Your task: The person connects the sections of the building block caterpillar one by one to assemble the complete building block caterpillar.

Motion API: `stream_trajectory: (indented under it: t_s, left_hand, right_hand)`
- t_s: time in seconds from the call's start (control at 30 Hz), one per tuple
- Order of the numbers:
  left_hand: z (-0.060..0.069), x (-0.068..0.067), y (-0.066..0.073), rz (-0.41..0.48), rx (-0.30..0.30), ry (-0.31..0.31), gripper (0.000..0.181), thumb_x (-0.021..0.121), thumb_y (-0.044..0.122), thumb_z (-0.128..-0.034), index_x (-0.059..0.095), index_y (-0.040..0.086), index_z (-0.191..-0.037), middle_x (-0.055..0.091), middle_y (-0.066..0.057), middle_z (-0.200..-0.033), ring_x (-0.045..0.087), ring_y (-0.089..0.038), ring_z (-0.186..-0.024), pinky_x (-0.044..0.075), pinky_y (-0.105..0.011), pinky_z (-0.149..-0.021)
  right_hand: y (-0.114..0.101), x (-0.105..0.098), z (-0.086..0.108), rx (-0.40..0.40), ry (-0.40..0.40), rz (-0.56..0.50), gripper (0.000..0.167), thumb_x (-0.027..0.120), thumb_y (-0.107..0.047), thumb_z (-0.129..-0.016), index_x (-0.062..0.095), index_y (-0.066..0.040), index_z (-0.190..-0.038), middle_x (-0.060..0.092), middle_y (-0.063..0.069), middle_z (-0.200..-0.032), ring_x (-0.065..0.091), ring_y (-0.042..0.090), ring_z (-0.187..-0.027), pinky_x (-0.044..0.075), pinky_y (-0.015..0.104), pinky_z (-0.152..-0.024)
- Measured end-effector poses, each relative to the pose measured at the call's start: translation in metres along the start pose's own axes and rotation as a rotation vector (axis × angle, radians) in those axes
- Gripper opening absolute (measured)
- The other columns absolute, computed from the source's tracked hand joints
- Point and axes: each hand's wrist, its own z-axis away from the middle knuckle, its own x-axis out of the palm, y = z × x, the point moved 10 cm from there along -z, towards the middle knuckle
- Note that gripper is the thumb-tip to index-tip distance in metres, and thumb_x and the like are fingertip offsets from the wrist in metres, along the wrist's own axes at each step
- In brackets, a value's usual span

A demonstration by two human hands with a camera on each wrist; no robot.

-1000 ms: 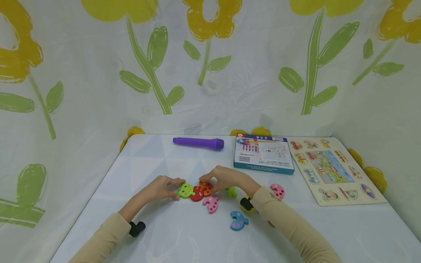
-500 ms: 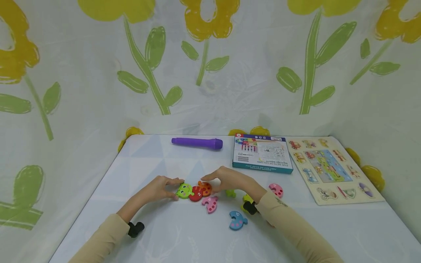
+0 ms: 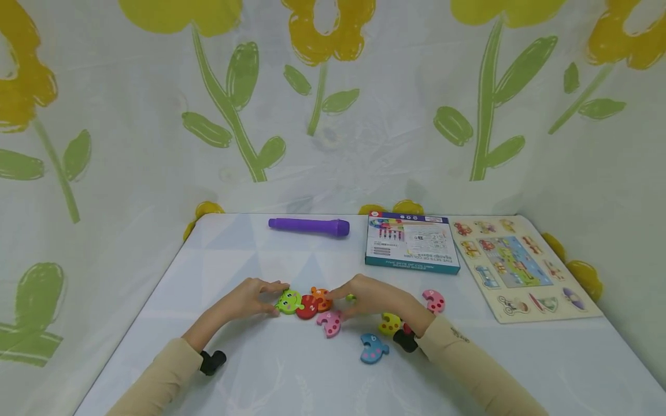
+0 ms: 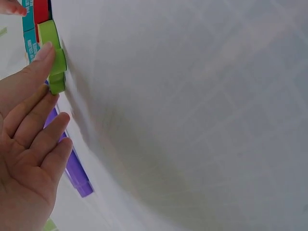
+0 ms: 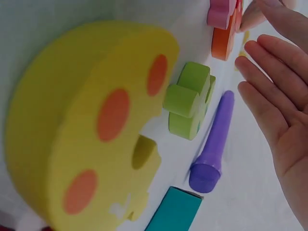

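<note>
In the head view, my left hand pinches the smiling green caterpillar-head piece between thumb and fingers at its left side. Joined to the head is a red piece marked 2, and a dotted orange piece adjoins that. My right hand has its index fingertip at the orange piece's right edge. Its thumb is close to a dotted pink piece in front of the row; contact there is unclear. The right wrist view has these fingers extended, with a green piece below them.
Near the right wrist lie a yellow piece, a blue piece and another pink piece. Behind are a purple toy microphone, a flat box and a wooden picture puzzle board. A fabric curtain backs the table.
My right hand has let go of the orange piece and moved right and nearer, toward the pink piece. My left hand stays at the green head. The whole head view drifts slightly left.
</note>
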Motion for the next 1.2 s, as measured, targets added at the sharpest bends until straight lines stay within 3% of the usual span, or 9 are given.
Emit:
stream_trajectory:
  t_s: [0.7, 1.2]
  left_hand:
    - [-0.004, -0.004, -0.007, 0.003, 0.003, -0.014, 0.060, 0.081, 0.021, -0.0773, 0.060, 0.011, -0.133, 0.051, -0.020, -0.136, 0.045, -0.038, -0.129, 0.038, -0.056, -0.103]
    - [-0.002, -0.006, -0.003, 0.017, 0.079, -0.037, 0.060, 0.077, 0.014, -0.0813, 0.055, 0.005, -0.136, 0.050, -0.019, -0.137, 0.044, -0.038, -0.129, 0.037, -0.055, -0.104]
  right_hand:
    - [-0.004, 0.019, 0.011, -0.025, -0.009, 0.033, 0.047, 0.076, -0.020, -0.085, 0.063, -0.016, -0.129, 0.062, -0.011, -0.127, 0.055, 0.002, -0.117, 0.046, 0.019, -0.095]
    - [-0.012, 0.022, 0.022, -0.048, -0.015, 0.073, 0.051, 0.076, -0.021, -0.084, 0.061, -0.012, -0.132, 0.061, -0.008, -0.129, 0.054, 0.004, -0.120, 0.043, 0.020, -0.099]
